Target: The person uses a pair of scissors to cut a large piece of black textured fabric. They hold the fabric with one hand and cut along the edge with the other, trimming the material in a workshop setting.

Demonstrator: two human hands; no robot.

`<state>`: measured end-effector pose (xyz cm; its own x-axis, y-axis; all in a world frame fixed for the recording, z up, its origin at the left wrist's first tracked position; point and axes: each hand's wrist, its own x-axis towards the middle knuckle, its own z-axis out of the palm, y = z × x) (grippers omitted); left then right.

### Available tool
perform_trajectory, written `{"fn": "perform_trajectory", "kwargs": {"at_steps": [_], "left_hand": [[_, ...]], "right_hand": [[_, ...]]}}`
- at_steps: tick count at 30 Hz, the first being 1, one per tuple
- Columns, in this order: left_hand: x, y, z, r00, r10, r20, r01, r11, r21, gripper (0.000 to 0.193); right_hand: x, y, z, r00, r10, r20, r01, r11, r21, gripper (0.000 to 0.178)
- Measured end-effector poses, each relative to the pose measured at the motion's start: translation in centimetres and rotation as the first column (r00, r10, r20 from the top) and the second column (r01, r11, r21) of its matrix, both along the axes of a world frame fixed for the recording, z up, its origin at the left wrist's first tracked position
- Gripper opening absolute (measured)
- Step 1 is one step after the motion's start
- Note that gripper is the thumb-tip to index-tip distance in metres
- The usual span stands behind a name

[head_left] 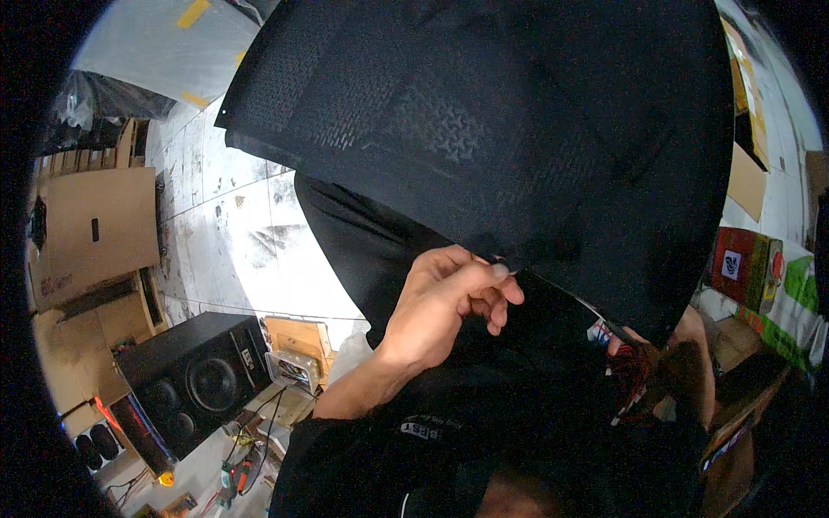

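Note:
A large black sheet (484, 129) with a raised pattern in places spreads across the middle and top of the view. My left hand (436, 302) is closed on its near edge, thumb and forefinger pinched together, the other fingers curled below. Under the sheet, to the right, my right hand (688, 345) is partly covered; its fingertips show closed at the edge of the sheet. Red and dark wires (629, 371) hang beside these fingertips. A dark shirt (484, 414) lies just below the sheet, in deep shadow.
At left stands a black speaker box (194, 380) near a cardboard box (99, 229). Tools and cables lie on the floor (250, 224) side at lower left, including a red-handled tool (242, 475). A red and green box (744, 268) stands at right.

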<state>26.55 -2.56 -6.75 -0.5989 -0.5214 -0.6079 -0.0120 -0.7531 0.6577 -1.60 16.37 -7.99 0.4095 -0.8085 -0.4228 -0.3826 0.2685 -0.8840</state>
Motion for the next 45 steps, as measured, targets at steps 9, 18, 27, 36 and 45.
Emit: {"fn": "perform_trajectory", "kwargs": {"at_steps": [9, 18, 27, 36, 45], "left_hand": [[-0.9, 0.2, 1.3, 0.993, -0.023, 0.116, 0.023, 1.0, 0.001, 0.041], [0.3, 1.2, 0.7, 0.999, 0.023, 0.035, -0.021, 0.998, -0.057, 0.032], [-0.1, 0.6, 0.5, 0.987, 0.116, 0.107, -0.094, 0.978, -0.188, 0.028], [0.0, 1.2, 0.1, 0.984, 0.149, 0.096, -0.123, 0.964, -0.238, 0.025], [0.1, 1.2, -0.1, 0.985, 0.144, 0.097, -0.107, 0.942, -0.318, 0.024]], "right_hand": [[0.7, 1.3, 0.9, 1.0, -0.031, 0.002, 0.031, 0.999, 0.036, 0.043], [0.9, 1.6, 0.9, 1.0, -0.017, 0.022, 0.015, 0.997, 0.074, 0.047], [0.8, 1.3, 1.2, 0.999, -0.01, 0.048, 0.004, 0.991, 0.132, 0.051], [-0.1, -0.1, 0.9, 0.994, 0.006, 0.107, -0.029, 0.976, 0.216, 0.056], [-0.7, -3.9, -3.9, 0.929, -0.239, 0.283, 0.05, 0.838, 0.544, 0.06]]}}
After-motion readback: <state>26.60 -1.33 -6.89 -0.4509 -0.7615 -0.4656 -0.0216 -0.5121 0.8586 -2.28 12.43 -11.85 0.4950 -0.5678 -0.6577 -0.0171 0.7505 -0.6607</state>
